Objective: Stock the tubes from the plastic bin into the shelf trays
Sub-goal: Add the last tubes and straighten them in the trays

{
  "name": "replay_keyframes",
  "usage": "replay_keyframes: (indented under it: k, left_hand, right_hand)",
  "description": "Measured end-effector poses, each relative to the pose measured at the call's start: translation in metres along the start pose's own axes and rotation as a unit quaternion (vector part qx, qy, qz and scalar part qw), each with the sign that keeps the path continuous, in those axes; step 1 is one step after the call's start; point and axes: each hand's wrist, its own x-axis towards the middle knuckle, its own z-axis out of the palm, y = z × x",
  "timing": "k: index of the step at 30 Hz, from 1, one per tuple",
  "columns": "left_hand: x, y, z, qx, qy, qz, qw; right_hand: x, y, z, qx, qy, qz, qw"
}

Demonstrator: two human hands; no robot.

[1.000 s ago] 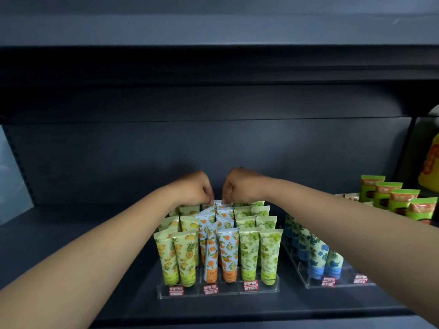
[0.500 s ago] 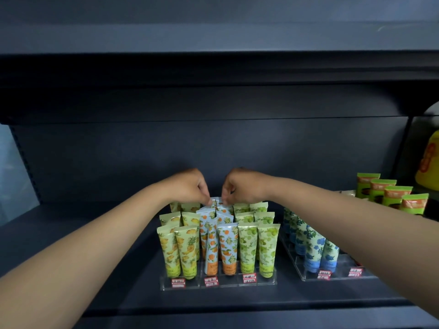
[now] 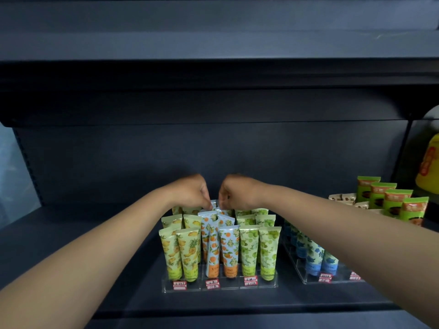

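Orange-printed pale tube (image 3: 215,206) pinched by left hand (image 3: 190,192) and right hand (image 3: 240,193), being seated in back row; next, release.

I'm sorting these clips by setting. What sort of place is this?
Most likely a shop aisle. A dark shelf carries a clear tray of printed tubes in rows by flavour, with red price tags on the tray's front, and more packaged goods alongside.
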Motion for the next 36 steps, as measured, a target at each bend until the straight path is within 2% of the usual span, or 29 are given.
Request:
replay_keyframes:
  k: [11, 19, 36]
  left_hand:
    - [-0.003, 0.000, 0.000, 0.008, 0.004, 0.029, 1.000]
    - [-0.005, 0.001, 0.000, 0.010, -0.003, 0.040, 0.999]
    - [-0.010, -0.001, -0.003, -0.020, 0.008, 0.043, 0.999]
  right_hand:
    - [-0.002, -0.004, -0.012, -0.006, 0.023, 0.001, 1.000]
    - [-0.004, -0.006, -0.008, -0.022, 0.011, 0.008, 1.000]
    - [-0.007, 0.002, -0.007, 0.029, -0.014, 0.027, 0.999]
